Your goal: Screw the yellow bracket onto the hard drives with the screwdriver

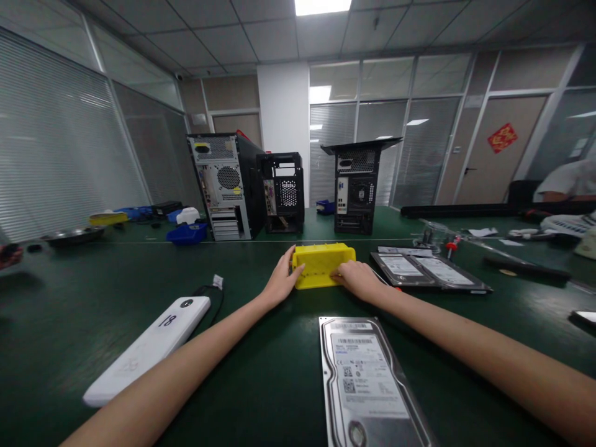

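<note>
Yellow plastic bin (321,261) tips toward the nearest hard drive (367,372) on the counter (261,385); left grip (283,273) clasps its side. Right grip (357,276) dips inside, hold unclear. Left slackening could spill any contents.

The dark green bench (261,385) carries a drive (367,372) in front, a white power bank (149,347) at left and more drives (440,271) at right. A yellow bin (321,261) seems to rest mid-bench; behind it stand three PC cases (287,194), with a blue bin (186,234) and a metal dish (74,235) farther left.
</note>
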A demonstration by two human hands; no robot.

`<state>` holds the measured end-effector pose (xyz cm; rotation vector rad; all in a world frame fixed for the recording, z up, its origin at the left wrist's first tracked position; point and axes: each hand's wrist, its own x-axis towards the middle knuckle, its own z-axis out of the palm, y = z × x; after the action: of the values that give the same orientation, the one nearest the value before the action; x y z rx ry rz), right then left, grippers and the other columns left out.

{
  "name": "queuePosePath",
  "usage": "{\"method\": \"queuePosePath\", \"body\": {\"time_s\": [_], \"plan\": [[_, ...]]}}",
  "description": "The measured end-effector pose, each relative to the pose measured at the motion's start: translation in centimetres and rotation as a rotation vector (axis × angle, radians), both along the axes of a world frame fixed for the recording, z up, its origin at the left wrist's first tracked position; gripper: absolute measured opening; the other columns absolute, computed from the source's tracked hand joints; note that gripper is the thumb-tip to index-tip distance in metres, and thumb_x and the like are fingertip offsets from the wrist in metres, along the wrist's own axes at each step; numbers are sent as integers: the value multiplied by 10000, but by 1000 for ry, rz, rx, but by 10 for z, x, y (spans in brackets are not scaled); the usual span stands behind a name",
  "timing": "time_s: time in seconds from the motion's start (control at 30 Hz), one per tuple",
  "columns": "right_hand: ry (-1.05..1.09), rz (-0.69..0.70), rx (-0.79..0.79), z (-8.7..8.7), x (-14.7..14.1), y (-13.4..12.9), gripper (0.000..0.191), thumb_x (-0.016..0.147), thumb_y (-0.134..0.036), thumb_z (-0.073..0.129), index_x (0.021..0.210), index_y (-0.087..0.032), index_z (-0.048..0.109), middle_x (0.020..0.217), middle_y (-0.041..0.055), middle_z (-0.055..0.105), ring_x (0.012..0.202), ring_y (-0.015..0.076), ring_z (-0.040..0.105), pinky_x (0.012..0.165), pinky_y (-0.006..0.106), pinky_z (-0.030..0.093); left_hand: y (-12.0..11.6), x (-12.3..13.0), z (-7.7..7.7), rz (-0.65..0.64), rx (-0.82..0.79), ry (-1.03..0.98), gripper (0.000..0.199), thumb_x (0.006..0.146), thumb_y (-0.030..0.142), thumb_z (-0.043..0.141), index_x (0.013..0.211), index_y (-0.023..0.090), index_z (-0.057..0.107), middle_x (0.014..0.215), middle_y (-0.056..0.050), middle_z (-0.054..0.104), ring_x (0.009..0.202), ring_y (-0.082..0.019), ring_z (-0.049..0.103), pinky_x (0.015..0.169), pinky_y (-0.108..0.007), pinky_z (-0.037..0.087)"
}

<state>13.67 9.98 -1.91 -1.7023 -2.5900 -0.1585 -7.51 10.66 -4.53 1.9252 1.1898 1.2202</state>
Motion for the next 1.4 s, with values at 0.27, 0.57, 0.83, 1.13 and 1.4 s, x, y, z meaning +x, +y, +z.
{"method": "queuePosePath", "body": {"time_s": [0.27, 0.57, 0.83, 1.13, 1.4], "plan": [[141, -6, -32, -2, 2, 2, 290, 878, -320, 499, 1099, -139, 547, 1098, 78, 573, 965, 174, 574, 827, 385, 482, 0, 1, -1, 41, 53, 63, 589, 859, 324, 485, 1377, 166, 252, 1375, -131, 372, 1269, -249, 372, 1072, -389, 284], [492, 275, -400, 13, 3, -10, 405, 866, -435, 452, 1017, -135, 679, 500, -33, 521, 357, 49, 409, 395, 185, 351, -35, 11, 18, 386, 327, 32, 515, 854, 349, 498, 1315, 231, 301, 1278, -102, 339, 1209, -252, 353, 975, -392, 343], [659, 531, -476, 17, 0, -49, 356, 810, -385, 549, 1003, -129, 703, 776, 73, 702, 552, 74, 504, 489, 178, 355, -94, 18, 19, -52, -76, -5, 287, 843, 325, 511, 1090, 191, 450, 962, -42, 544, 902, -173, 532, 792, -291, 429], [584, 628, -398, 17, 1, -58, 282, 828, -309, 548, 1038, -185, 689, 912, 54, 718, 739, 131, 638, 674, 223, 450, -106, 9, 9, -283, -367, -6, 617, 842, 235, 452, 1387, 124, 185, 1113, -108, 633, 1114, -213, 536, 1020, -391, 304], [507, 653, -329, 20, 5, -58, 298, 854, -348, 519, 1072, -211, 669, 962, 38, 712, 795, 132, 657, 722, 230, 472, -107, 9, 5, -233, -295, 68, 623, 819, 199, 455, 1391, 138, 214, 1065, -72, 653, 1088, -205, 546, 1021, -374, 299]]}}
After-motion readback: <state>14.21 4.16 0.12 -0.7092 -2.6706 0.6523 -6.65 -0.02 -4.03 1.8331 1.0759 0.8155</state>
